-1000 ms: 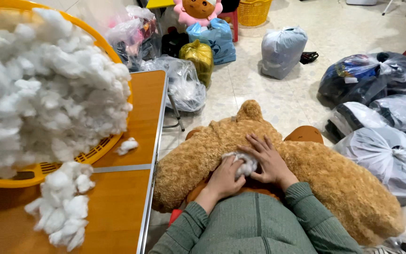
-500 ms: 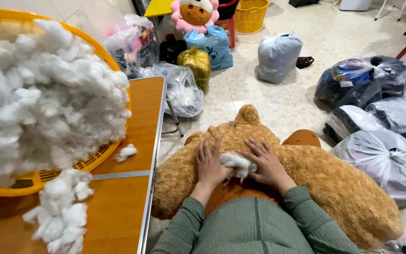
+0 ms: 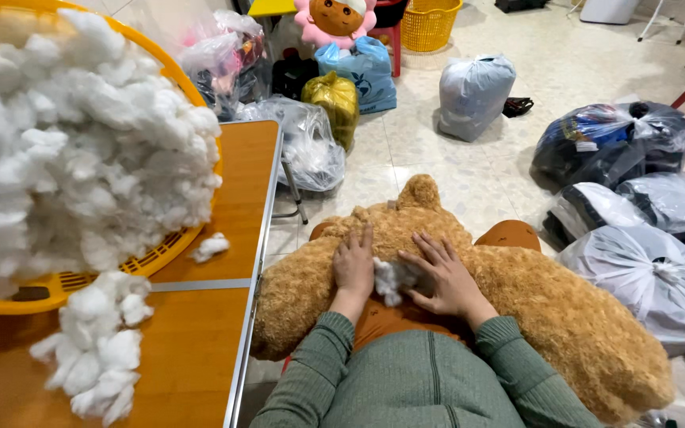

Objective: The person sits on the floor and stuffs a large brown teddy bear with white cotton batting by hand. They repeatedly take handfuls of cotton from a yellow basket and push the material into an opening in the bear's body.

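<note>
A big tan plush bear (image 3: 517, 309) lies across my lap. My left hand (image 3: 353, 265) rests flat on its fur, fingers pointing away from me. My right hand (image 3: 441, 277) lies beside it with fingers spread, touching a tuft of white stuffing (image 3: 390, 279) that sticks out of the bear between the two hands. A yellow basket (image 3: 81, 277) heaped with white stuffing (image 3: 65, 150) stands on the wooden table (image 3: 200, 341) at my left, with loose clumps (image 3: 101, 357) spilled in front of it.
Tied plastic bags (image 3: 652, 277) crowd the tiled floor at right and ahead: grey, black, blue (image 3: 362, 71), yellow (image 3: 332, 99). A flower-faced plush (image 3: 341, 17) and a yellow basket (image 3: 430, 24) stand at the back. Clear bags (image 3: 311, 147) lean by the table's edge.
My left hand has slid from the stuffing tuft up onto the bear's fur and flattened. My right hand stays by the tuft, which now shows more between the hands.
</note>
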